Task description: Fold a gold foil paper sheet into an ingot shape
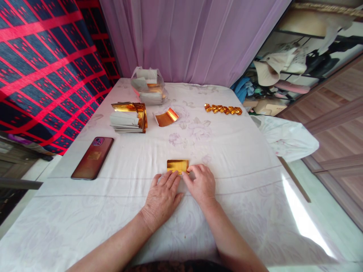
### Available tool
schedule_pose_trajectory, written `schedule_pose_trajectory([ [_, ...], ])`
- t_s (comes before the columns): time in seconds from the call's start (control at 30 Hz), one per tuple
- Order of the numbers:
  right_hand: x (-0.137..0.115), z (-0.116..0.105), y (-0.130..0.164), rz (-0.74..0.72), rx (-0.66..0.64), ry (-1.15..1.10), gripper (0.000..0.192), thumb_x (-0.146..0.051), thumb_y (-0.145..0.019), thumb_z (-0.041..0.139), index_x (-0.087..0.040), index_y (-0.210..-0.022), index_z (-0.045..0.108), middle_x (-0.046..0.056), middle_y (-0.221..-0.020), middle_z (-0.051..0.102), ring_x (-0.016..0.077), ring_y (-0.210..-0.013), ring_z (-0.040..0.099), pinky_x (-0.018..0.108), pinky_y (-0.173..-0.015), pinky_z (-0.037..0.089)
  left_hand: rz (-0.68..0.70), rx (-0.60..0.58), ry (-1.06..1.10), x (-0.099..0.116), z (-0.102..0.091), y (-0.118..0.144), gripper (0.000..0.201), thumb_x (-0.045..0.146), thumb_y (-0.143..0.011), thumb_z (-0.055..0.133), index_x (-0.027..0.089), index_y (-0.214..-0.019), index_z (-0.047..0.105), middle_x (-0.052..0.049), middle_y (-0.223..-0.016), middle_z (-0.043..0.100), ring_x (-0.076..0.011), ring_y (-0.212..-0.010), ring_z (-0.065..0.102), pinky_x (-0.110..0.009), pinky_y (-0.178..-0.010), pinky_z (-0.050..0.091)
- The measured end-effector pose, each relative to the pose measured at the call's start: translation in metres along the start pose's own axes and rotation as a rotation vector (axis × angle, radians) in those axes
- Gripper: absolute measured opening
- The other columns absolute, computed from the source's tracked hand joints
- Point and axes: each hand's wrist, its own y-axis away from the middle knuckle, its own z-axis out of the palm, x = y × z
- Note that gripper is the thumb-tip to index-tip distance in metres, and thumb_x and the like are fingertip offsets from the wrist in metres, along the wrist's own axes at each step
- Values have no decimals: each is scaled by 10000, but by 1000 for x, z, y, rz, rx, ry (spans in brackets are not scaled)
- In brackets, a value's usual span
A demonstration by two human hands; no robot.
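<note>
Small shiny gold foil rectangle [177, 166] flat on white flowery tabletop [241, 158], long side running left to right. Left hand [162, 196] pressing its near edge with flat, open fingers. Right hand [202, 182] pinching its right corner. No writing to read anywhere.

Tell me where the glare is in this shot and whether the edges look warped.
Head view: a bright sun patch glares on the white tablecloth at lower right; the gold foil sheet by both hands shines; straight lines bow toward the frame edges, as in the wood flooring; the centre is sharp.
</note>
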Motion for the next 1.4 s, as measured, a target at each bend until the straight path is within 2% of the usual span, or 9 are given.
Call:
schedule_pose_trajectory([
  [0.37, 0, 2, 0, 1, 3, 16, 94, -314, -834, 653, -226, -804, 644, 39, -793, 616, 214, -802, 544, 319, -724, 369, -21, -36, -5, 0, 0, -2, 474, 408, -942, 520, 199, -1366, 535, -82, -1381, 592, -278, -1267, 519, -485, -1045, 375],
  [0.53, 6, 0, 1, -30, -35, -54, 34, -228, -838, 614, -225, -842, 647, 35, -832, 633, 208, -827, 555, 315, -758, 385, -30, -45, -1, 1, -1, -3, 461, 409, -942, 516, 182, -1342, 558, -80, -1378, 594, -281, -1259, 520, -497, -1047, 372],
  [1.1, 20, 0, -1, -76, -65, -182, 186, -95, -818, 518, -221, -836, 654, 37, -854, 676, 196, -856, 605, 311, -798, 457, -32, -39, -23, 2, 1, -3, 442, 392, -935, 523, 201, -1331, 568, -76, -1372, 596, -284, -1260, 520, -496, -1046, 371],
  [1.3, 10, -11, -9, 8, -16, -385, 182, -164, -856, 495, -215, -951, 642, 40, -918, 683, 144, -714, 629, 257, -693, 500, -28, -39, -33, 2, 1, -3, 437, 371, -940, 505, 201, -1339, 560, -89, -1377, 591, -289, -1252, 527, -500, -1040, 371],
  [1.4, 0, -9, -11, -32, -9, -444, 182, -175, -883, 478, -213, -960, 638, 46, -923, 689, 148, -789, 655, 241, -712, 511, -29, -40, -28, 2, 1, -3, 432, 370, -951, 481, 183, -1332, 561, -86, -1379, 593, -286, -1251, 527, -504, -1037, 368],
])
